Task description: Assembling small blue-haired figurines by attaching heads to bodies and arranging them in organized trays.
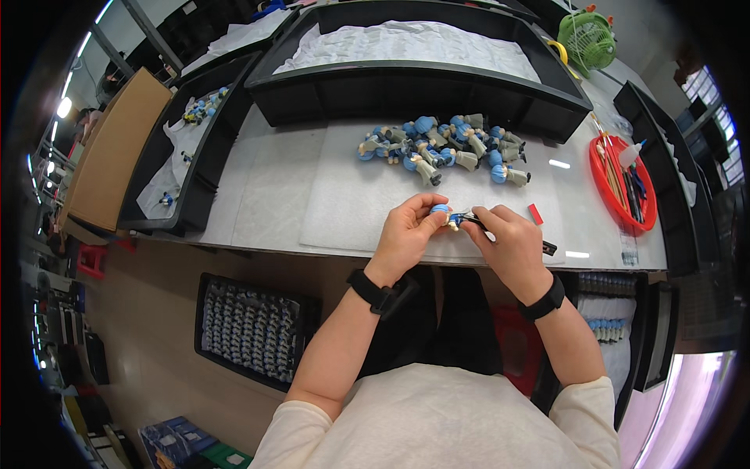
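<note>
One blue-capped figurine, on near side of figurine pile; left hand pinches its head end. Long axis roughly sideways, body toward right hand, clamped round slim dark tool, tip at body. Left hand nearer.

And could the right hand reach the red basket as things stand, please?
Probably yes: nothing tall stands between the right hand and the basket, though that hand holds a tool.
</note>
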`<state>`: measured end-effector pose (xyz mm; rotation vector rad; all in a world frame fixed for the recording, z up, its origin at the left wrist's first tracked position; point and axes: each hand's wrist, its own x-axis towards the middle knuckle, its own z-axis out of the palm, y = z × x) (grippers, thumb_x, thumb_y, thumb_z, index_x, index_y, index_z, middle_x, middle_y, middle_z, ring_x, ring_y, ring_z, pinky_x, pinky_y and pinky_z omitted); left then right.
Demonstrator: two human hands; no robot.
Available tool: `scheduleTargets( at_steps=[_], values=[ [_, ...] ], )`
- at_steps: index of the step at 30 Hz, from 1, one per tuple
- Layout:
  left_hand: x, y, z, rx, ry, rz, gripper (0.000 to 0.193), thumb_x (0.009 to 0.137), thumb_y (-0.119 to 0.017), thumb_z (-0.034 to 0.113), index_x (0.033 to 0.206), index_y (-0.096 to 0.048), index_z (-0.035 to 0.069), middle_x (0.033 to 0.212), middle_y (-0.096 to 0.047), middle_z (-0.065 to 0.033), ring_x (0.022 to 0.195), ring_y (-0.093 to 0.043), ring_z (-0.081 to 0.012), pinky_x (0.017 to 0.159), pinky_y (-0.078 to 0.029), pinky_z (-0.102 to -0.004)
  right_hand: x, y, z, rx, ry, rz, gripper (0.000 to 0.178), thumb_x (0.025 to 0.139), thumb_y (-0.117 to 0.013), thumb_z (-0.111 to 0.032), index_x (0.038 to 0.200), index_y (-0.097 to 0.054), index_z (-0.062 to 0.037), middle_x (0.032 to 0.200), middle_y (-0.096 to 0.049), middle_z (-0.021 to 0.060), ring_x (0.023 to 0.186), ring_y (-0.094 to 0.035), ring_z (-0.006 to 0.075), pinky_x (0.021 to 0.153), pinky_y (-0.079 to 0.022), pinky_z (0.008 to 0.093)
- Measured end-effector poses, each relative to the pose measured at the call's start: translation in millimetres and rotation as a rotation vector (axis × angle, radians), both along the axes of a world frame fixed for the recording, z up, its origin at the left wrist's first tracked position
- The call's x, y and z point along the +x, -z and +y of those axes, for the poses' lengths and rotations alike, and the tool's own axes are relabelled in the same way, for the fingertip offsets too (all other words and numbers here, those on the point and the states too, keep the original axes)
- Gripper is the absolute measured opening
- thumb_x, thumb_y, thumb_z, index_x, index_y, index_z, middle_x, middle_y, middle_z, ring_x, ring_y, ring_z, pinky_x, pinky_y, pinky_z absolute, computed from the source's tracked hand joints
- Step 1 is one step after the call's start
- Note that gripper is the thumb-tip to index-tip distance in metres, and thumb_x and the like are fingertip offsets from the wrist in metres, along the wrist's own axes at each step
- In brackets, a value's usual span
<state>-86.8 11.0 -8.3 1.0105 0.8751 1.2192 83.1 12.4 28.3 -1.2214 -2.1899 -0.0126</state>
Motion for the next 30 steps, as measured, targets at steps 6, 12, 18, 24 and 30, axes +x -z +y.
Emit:
scheduleTargets(
  at_steps=[6,12,18,24,30],
  values=[
    [-0.4,1.9,0.1,0.002,0.001,0.007,0.022,0.088,-0.049,0.003,0.108,-0.05,-0.004,0.097,-0.059,-0.01,0.087,-0.058,-0.0123,0.082,-0.049,-0.0247,-0.3,-0.1,0.9,-0.01,-0.003,0.003,0.016,0.072,-0.067,-0.022,0.078,-0.063,-0.0074,0.062,-0.054,0.0052,0.054,-0.056,0.0231,0.047,-0.043,0.0319],
    [-0.1,1.4,-0.1,0.016,0.003,0.015,0.022,0.088,-0.049,0.003,0.108,-0.05,-0.004,0.097,-0.059,-0.0096,0.087,-0.058,-0.0122,0.081,-0.049,-0.0246,-0.9,-0.7,0.3,-0.031,0.026,-0.008,0.016,0.072,-0.067,-0.023,0.077,-0.063,-0.0077,0.062,-0.054,0.0051,0.053,-0.056,0.0231,0.046,-0.042,0.0322],
    [-0.2,0.9,0.2,0.008,-0.002,0.003,0.022,0.088,-0.048,0.003,0.108,-0.05,-0.004,0.097,-0.059,-0.0098,0.087,-0.058,-0.0123,0.081,-0.049,-0.0247,-1.3,-0.5,-0.6,0.008,0.014,-0.02,0.017,0.072,-0.067,-0.022,0.078,-0.062,-0.0078,0.062,-0.054,0.005,0.054,-0.056,0.0227,0.046,-0.042,0.0321],
    [-0.5,2.3,0.0,0.006,0.003,-0.009,0.022,0.088,-0.048,0.003,0.109,-0.05,-0.003,0.097,-0.059,-0.0099,0.088,-0.058,-0.0125,0.081,-0.049,-0.025,-0.7,-1.4,0.4,0.007,-0.008,-0.016,0.016,0.072,-0.067,-0.022,0.077,-0.062,-0.0073,0.062,-0.053,0.0054,0.054,-0.056,0.0231,0.046,-0.042,0.0322],
    [-0.5,1.6,-0.5,0.02,0.007,0.01,0.022,0.087,-0.049,0.003,0.108,-0.05,-0.004,0.097,-0.059,-0.0098,0.088,-0.057,-0.0124,0.082,-0.048,-0.0249,-1.0,-2.4,0.4,-0.044,0.026,-0.024,0.017,0.072,-0.067,-0.022,0.077,-0.062,-0.0071,0.063,-0.054,0.0058,0.054,-0.056,0.0238,0.046,-0.042,0.0326]
  ],
)
